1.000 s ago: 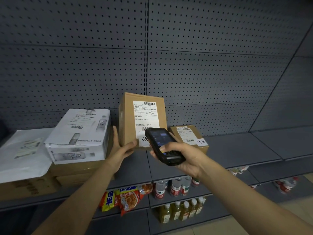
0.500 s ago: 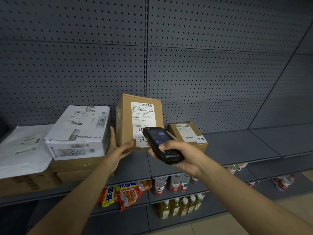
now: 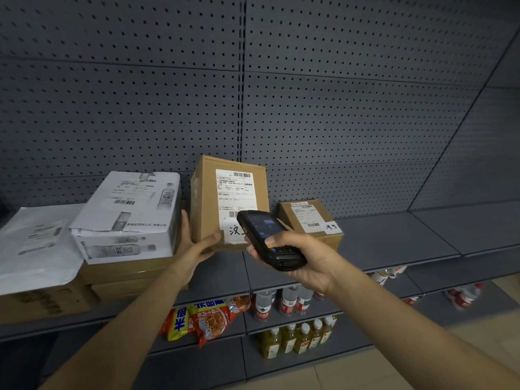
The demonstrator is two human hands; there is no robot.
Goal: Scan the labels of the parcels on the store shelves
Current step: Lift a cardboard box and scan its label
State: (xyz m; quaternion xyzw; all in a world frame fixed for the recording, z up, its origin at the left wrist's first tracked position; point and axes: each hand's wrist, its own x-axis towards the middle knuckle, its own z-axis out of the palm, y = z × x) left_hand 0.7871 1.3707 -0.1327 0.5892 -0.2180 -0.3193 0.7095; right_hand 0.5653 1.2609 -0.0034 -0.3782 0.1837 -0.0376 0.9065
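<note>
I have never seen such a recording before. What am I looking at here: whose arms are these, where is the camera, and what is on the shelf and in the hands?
There is no machine here. A person wears a camera on the head, so you see their own two arms from above. The right hand holds a black scanner, aimed at the label of an upright box. The left hand steadies that box at its lower left corner. On the same shelf stand a small box to the right, and a white carton and a white mailer on brown boxes to the left. Lower shelves carry bottles and snack bags.
</note>
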